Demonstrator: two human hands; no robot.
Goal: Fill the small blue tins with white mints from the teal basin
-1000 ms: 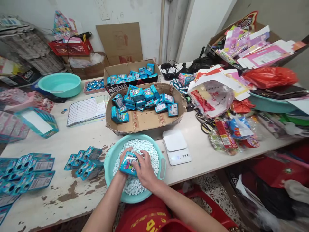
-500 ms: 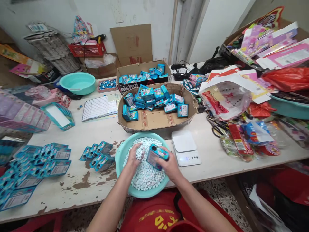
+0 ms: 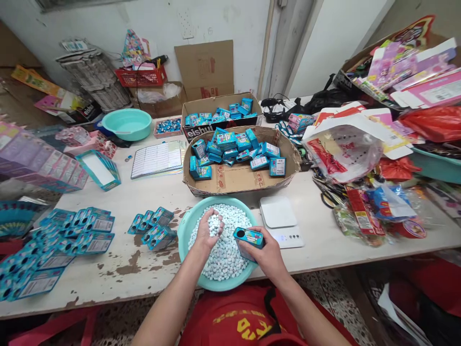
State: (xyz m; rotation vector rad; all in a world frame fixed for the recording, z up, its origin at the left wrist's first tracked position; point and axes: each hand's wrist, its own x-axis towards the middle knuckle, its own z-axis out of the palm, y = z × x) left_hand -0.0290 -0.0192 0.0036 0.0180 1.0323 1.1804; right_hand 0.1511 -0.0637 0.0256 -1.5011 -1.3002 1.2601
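A turquoise basin in front of me holds a heap of small white candies. Over its left part, my left hand is cupped palm up around a small handful of candies. My right hand grips a small blue box by its right side, above the basin's right part. The box's top faces up and shows a dark round hole at its left end. What is inside the box is hidden.
Right of the basin sits a white digital scale. Behind it, a cardboard tray carries several blue boxes. More holed boxes stand in a small group and a larger one to the left. Scissors and wrappers lie right.
My left hand has turned its palm further up, showing candies in it. The box in my right hand has moved slightly right and its top has levelled. The view has shifted a little.
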